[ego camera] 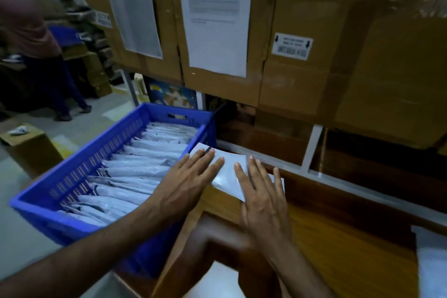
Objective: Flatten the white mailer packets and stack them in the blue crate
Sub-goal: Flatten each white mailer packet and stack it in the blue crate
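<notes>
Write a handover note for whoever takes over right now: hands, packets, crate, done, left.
Left hand: flat, fingers straight, pressing the left part of the white mailer packet.
Right hand: flat, fingers straight, pressing the packet's right part.
The packet lies on the brown cardboard surface, its far left corner at the right rim of the blue crate.
Done: the crate already holds a long row of overlapping white packets.
Left: finish flattening this one and move it into the crate. More white material shows at the right edge, cut off; probably further packets, but I cannot tell.
</notes>
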`<action>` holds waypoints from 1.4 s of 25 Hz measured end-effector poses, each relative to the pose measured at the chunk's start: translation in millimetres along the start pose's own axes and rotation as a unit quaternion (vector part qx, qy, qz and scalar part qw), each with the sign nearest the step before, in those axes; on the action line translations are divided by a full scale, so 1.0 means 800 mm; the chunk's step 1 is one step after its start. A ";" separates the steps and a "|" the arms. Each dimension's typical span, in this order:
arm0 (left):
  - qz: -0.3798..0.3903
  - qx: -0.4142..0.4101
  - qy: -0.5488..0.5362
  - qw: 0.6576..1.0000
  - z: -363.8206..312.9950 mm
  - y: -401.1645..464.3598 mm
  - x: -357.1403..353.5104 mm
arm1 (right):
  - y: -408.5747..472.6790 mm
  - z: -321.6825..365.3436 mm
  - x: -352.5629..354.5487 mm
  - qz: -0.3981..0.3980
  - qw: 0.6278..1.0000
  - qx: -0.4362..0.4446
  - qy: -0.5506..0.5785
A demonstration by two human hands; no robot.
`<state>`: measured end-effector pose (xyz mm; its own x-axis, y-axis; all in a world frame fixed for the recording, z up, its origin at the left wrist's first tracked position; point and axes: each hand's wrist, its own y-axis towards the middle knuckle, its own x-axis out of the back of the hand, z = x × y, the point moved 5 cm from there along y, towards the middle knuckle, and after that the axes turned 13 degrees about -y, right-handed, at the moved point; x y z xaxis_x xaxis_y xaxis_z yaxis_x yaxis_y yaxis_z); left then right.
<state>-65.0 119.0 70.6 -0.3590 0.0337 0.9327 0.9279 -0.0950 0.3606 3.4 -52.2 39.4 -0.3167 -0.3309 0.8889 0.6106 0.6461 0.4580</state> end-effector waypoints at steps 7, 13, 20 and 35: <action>-0.015 0.038 0.016 0.999 0.176 -0.015 0.039 | 0.141 0.148 -0.027 -0.011 0.998 0.010 -0.054; 0.012 0.026 0.000 1.000 0.315 -0.014 0.024 | 0.246 0.237 -0.099 0.018 0.996 -0.006 -0.086; -0.017 0.008 -0.003 1.000 0.385 -0.004 0.008 | 0.328 0.253 -0.157 0.091 0.989 -0.060 -0.097; 0.238 0.009 -0.063 0.969 0.458 0.086 -0.144 | 0.384 0.220 -0.202 0.110 0.984 -0.136 -0.012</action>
<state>76.6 473.2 -10.8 0.1248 0.1119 0.9858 0.9874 -0.1116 -0.1123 114.0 320.7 35.9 -0.1695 -0.1853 0.9679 0.8372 0.4912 0.2406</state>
